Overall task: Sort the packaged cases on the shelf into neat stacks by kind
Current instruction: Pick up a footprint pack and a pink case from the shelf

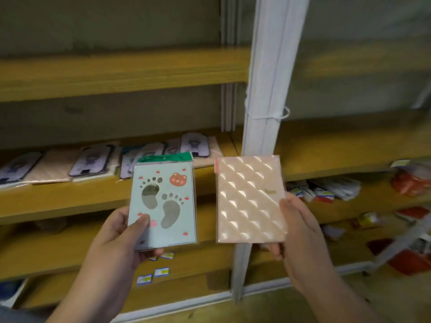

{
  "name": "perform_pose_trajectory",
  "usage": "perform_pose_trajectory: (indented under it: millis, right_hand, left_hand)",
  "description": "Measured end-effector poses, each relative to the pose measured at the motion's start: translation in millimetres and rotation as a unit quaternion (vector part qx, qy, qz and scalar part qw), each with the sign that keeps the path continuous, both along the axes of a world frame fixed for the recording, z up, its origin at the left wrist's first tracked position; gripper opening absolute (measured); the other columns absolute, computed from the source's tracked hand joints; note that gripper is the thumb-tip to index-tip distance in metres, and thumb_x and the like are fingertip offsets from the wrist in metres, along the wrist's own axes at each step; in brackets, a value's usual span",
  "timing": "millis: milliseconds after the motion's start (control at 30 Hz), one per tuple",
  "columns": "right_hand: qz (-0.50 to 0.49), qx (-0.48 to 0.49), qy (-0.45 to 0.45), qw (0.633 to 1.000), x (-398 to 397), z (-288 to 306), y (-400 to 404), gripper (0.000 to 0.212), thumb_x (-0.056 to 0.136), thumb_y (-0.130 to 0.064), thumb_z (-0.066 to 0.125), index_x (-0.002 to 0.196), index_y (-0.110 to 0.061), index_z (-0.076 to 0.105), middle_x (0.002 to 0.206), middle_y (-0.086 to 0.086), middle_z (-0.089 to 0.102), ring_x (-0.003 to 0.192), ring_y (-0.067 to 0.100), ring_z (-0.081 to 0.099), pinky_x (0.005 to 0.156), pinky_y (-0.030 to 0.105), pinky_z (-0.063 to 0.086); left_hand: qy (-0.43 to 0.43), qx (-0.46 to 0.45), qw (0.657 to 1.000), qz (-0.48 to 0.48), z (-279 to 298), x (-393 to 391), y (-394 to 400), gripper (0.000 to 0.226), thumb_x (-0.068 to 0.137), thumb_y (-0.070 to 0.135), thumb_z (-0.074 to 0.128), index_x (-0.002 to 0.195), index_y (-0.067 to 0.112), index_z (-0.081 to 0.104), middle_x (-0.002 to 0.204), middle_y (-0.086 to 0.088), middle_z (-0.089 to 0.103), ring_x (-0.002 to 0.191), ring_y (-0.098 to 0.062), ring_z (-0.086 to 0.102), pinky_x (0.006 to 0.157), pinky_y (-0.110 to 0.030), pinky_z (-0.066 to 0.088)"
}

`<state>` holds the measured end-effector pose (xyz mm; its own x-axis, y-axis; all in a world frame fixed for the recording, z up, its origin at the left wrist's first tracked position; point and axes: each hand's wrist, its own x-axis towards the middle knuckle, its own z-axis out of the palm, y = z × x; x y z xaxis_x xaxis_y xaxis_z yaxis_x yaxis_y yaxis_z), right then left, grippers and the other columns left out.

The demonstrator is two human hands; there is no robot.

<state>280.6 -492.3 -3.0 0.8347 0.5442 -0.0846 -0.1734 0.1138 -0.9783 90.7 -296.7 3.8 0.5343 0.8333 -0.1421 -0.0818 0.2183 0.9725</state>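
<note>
filling most of the view, a wooden shelf unit [121,73] rises in yellow-brown tiers, with a white upright post [263,108] running down just right of centre and a white tie knotted around it. on the middle shelf board [70,197] at the left lies a loose row of packaged cases [91,163], some purple with a dark rim, some plain pink, overlapping one another and not squared up. lower shelves to the right carry red packets [410,180] and a jumble of small boxes [321,190], all blurred.

in front of the shelves the person holds up two cases side by side, apart from each other. the left hand [119,234] grasps a pale blue case [163,203] by its lower left corner, thumb pressed on the front and fingers behind; the case shows two grey footprints, a small bear face and red spots, and sits in a clear sleeve with a green header at the top. the right hand [300,231] grips a pink quilted case [250,199] at its right edge and lower right corner, thumb along the edge, fingers under the back. its padded diamonds catch the light, and a tiny gold mark near the right edge is too small to read.

a few small blue-and-white cards [161,272] lie on the lowest board, below the blue case.
</note>
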Motion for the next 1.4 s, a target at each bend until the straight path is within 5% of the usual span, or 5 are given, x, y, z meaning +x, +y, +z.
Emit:
perform_pose_trajectory:
  millis: [367,767,900,1100,1400]
  right_hand:
    - [-0.077,0.091,0.032,0.992,112.1,-6.4,-167.5,0.027,0.096,-0.036,0.054,0.113,-0.018,0.065,0.056,0.003,0.053,0.036,0.013,0.040,0.035,0.020,0.034]
    - [-0.110,0.073,0.008,0.991,260.1,-19.4,-224.3,0.023,0.101,-0.038,0.054,0.114,-0.027,0.068,0.074,0.003,0.064,0.048,0.011,0.054,0.038,0.024,0.039]
    - [-0.127,0.055,0.019,0.990,314.5,-13.4,-234.2,0.021,0.102,-0.034,0.053,0.110,-0.028,0.072,0.073,-0.003,0.065,0.052,0.007,0.058,0.040,0.022,0.043]
    - [-0.122,0.016,0.024,0.992,379.3,-7.5,-234.2,0.022,0.102,-0.038,0.053,0.108,-0.029,0.073,0.072,0.002,0.062,0.052,0.014,0.052,0.040,0.026,0.041]
    - [-0.019,0.013,0.050,0.998,460.9,-17.5,-229.3,0.023,0.104,-0.032,0.051,0.117,-0.028,0.070,0.073,0.003,0.068,0.048,0.013,0.050,0.040,0.026,0.040]
  left_hand:
    - [0.019,-0.031,0.994,-0.106,6.7,125.5,-154.9,0.025,0.088,0.019,0.063,0.112,0.014,0.063,0.098,-0.011,0.079,0.075,-0.026,0.076,0.046,-0.032,0.056]
    - [0.022,-0.053,0.987,-0.153,-21.9,307.2,-196.3,0.016,0.096,0.027,0.063,0.112,0.028,0.064,0.105,-0.002,0.079,0.093,-0.024,0.077,0.058,-0.034,0.061]
    - [0.022,-0.080,0.979,-0.188,-21.7,360.8,-196.1,0.018,0.094,0.034,0.062,0.111,0.034,0.063,0.106,-0.004,0.079,0.091,-0.030,0.077,0.070,-0.046,0.062]
    - [0.080,-0.038,0.991,-0.104,-17.2,425.2,-188.1,0.021,0.091,0.035,0.068,0.111,0.035,0.062,0.096,0.003,0.080,0.085,-0.020,0.078,0.066,-0.043,0.063]
    - [0.181,0.059,0.980,-0.061,-15.5,525.5,-177.1,0.026,0.096,0.028,0.064,0.119,0.027,0.055,0.110,0.001,0.068,0.096,-0.018,0.068,0.066,-0.029,0.054]
